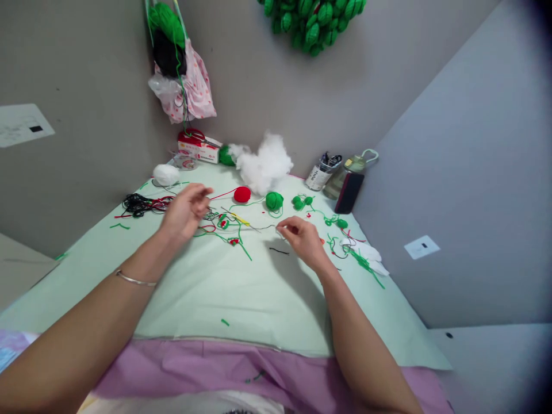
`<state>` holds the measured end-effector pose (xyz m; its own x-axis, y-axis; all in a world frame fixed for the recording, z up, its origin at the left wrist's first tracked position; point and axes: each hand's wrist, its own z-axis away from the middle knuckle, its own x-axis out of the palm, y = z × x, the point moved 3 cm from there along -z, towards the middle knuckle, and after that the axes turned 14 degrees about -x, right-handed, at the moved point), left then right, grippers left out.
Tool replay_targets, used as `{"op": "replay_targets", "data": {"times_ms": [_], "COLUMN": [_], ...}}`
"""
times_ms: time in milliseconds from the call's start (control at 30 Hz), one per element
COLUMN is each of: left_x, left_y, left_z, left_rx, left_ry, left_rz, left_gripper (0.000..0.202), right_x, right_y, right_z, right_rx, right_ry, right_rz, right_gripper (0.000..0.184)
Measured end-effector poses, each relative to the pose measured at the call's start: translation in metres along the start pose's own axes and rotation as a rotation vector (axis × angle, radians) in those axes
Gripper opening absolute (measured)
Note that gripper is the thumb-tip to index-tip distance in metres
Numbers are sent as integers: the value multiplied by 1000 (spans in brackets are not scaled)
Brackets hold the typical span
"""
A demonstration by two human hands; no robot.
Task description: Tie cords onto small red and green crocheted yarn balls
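Note:
My right hand [301, 238] is over the middle of the table, thumb and fingertips pinched on the end of a thin dark thread [266, 227]. That thread runs left towards a yellow-handled tool [240, 219] and small crocheted red-and-green pieces [233, 241]. My left hand [188, 208] is raised to the left of them with its fingers curled in; what they hold, if anything, is hidden. Red yarn from a red ball [242, 194] reaches the left hand's fingers, but I cannot tell whether it is gripped. A short black strand [279, 250] lies below my right hand.
White stuffing [266, 164], a green yarn ball [274, 201] and a white ball [166, 175] lie farther back. Red scissors [192, 135] rest on a box. At right stand a pen cup [319, 173], a bottle [345, 175] and a phone [349, 194]. Black yarn [137, 204] is tangled at left.

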<state>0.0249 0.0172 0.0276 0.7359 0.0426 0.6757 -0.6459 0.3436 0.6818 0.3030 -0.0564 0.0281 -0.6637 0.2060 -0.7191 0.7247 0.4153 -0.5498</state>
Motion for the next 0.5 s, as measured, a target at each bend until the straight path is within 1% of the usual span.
{"op": "replay_targets", "data": {"times_ms": [33, 67, 133, 167, 233, 300, 367, 467, 500], "left_x": [9, 18, 32, 37, 39, 36, 32, 23, 21], "left_y": [-12, -26, -52, -62, -73, -73, -69, -60, -57], "left_z": [6, 12, 25, 31, 37, 38, 33, 23, 20], "left_rx": [-17, -51, -169, -237, -326, -360, -364, -358, -347], "left_ry": [-81, -177, -382, -486, -599, -636, -635, -610, -597], "left_rz": [-182, -369, -686, -807, -954, -1003, -1001, -993, -994], "left_gripper": [8, 8, 25, 30, 35, 37, 38, 35, 35], "right_x": [7, 12, 17, 16, 8, -7, -26, -57, -66], "right_y": [-14, -26, -43, -47, -42, -27, -6, 25, 35], "right_z": [1, 3, 4, 4, 1, -3, -6, -6, -5], "right_rx": [-36, -69, -87, -71, -3, 67, 109, 105, 95], "right_ry": [-57, -99, -122, -100, 5, 166, 350, 594, 652], "right_rz": [-78, -135, -228, -284, -420, -576, -747, -987, -1045], "right_gripper": [17, 17, 16, 16, 15, 14, 12, 14, 15]}}
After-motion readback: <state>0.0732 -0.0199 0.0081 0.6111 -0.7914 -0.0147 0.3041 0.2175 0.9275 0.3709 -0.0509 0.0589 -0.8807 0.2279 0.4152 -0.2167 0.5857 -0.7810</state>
